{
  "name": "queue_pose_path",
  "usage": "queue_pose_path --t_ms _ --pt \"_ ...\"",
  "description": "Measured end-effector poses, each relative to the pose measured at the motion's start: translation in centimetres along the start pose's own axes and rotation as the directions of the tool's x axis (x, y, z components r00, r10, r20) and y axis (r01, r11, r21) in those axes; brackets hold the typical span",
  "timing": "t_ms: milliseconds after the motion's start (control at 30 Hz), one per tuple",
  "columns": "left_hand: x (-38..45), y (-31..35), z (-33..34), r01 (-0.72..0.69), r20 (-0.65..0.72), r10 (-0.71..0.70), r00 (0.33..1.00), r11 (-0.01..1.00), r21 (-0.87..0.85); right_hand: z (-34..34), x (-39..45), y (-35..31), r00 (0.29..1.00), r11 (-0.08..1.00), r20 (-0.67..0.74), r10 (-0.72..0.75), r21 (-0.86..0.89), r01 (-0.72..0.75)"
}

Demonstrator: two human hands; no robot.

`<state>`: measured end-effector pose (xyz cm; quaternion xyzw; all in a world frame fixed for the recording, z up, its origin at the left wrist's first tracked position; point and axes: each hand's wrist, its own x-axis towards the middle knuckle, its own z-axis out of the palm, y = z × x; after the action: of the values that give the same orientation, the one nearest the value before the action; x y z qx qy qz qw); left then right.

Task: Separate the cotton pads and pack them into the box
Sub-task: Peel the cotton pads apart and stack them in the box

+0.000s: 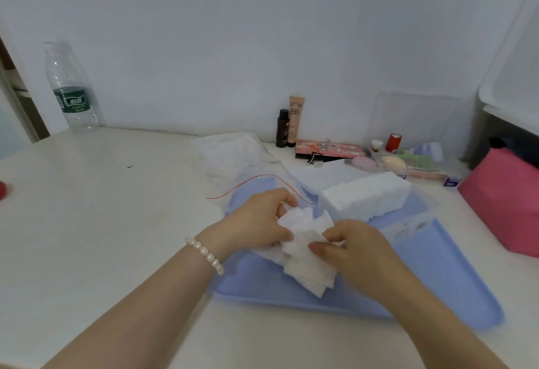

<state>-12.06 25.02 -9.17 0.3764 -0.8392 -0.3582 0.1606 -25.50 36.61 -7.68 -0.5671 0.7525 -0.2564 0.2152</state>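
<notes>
The left part of the table (87, 208) is open for passing. On the right, the pink box (504, 202) and the cosmetics (329, 150) along the wall stand in the way.

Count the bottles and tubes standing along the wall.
3. A clear water bottle stands at the far left. A small dark bottle and a beige tube marked BB stand together near the middle. The clutter at the right may hide others.

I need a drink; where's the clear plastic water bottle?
In the head view, the clear plastic water bottle stands far left on the white table, against the wall.
</notes>
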Motion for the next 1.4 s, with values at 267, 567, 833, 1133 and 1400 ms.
queue_pose_path --t_ms 267,567,833,1133,1400 --pt "-0.2 -0.2 -0.5 0.107 0.026 -0.104 0.994 0.934 -0.341 -3.0 0.6 1.8 0.977 1.000 -0.212 0.009 0.018 -0.006" --pt "-0.8 -0.7 -0.6 0.105 0.013 -0.109 0.994 0.902 -0.418 -2.2 0.6 0.6 0.987 0.728 -0.159 -0.017 0.675 0.122" --pt "-0.8 -0.9 -0.6 0.072 0.019 -0.071 0.997 0.896 -0.438 -0.9 1.1 1.4 0.976 0.952 -0.035 -0.215 0.214 0.217" --pt "-0.9 -0.4 0.1 0.064 0.052 -0.043 0.998 0.845 -0.531 0.2 1.8 1.7 0.936 0.931 -0.026 -0.350 -0.117 0.345" --pt "-1.1 -0.1 -0.1 0.071 0.074 -0.032 0.997 0.774 -0.629 -0.3 1.1 1.3 0.938 0.942 -0.111 -0.328 -0.111 0.316"
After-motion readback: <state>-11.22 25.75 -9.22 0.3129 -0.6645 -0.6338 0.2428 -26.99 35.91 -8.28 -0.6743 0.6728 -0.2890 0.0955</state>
